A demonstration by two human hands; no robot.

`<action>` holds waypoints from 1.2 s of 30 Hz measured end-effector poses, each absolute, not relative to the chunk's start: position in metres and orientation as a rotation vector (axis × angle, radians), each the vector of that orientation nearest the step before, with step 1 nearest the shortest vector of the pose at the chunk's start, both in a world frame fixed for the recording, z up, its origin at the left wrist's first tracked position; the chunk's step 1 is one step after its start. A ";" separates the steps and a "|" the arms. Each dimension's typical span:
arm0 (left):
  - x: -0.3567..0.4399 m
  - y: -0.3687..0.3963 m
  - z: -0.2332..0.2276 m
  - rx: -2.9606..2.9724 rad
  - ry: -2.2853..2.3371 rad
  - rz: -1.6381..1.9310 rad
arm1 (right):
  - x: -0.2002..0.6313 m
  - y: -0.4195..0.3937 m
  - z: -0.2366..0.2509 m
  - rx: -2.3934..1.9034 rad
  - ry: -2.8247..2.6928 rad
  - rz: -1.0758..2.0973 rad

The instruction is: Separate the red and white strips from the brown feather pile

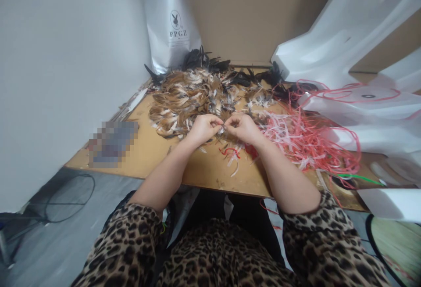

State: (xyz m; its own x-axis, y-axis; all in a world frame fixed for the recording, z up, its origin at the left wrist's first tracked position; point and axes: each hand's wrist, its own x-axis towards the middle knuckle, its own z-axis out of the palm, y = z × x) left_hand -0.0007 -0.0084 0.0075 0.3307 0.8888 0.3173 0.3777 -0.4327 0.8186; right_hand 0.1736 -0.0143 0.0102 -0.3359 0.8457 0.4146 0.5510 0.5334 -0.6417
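Over the flat tan wooden table [210, 176], the left hand [204, 128] and right hand [242, 127] nearly meet, each grip pinched on what looks like a small grey-white feather tuft [222, 130]. Just past it lies a big brown-and-white feather pile [182, 96]; thin pink-red plastic strips [292, 138] lie rightward. Much seems left; what is done, I cannot tell.

I'm seeing left hand [204, 130] and right hand [242, 128] pinching a tiny piece [223, 125], too small and blurred to identify. Pixelation [113, 144] is masking something at tabletop left. PPGZ bag [171, 26] is running off the top, its fine print [179, 44] blurring. Bottom edge is cropping the leopard-print top [217, 256]; right edge, the round black-rimmed object [396, 245].
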 end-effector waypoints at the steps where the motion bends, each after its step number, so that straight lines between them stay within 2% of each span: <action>1: -0.001 -0.009 0.008 2.035 1.117 1.044 | 0.174 -0.014 0.010 -1.133 -2.027 0.518; 15: -0.001 -0.011 0.009 2.427 1.220 0.985 | 0.170 -0.013 0.007 -1.170 -1.991 0.524; 23: -0.002 -0.014 0.010 2.450 1.184 1.166 | 0.170 -0.015 0.011 -1.179 -1.702 0.935; 28: -0.001 -0.016 0.014 2.413 1.170 1.178 | 0.169 -0.013 0.011 -1.102 -1.617 1.025; 32: -0.001 -0.015 0.012 2.399 1.127 1.256 | 0.169 -0.014 0.009 -1.026 -1.650 0.944; 36: -0.001 -0.012 0.009 2.422 1.082 1.350 | 0.170 -0.017 0.011 -0.989 -1.828 0.571</action>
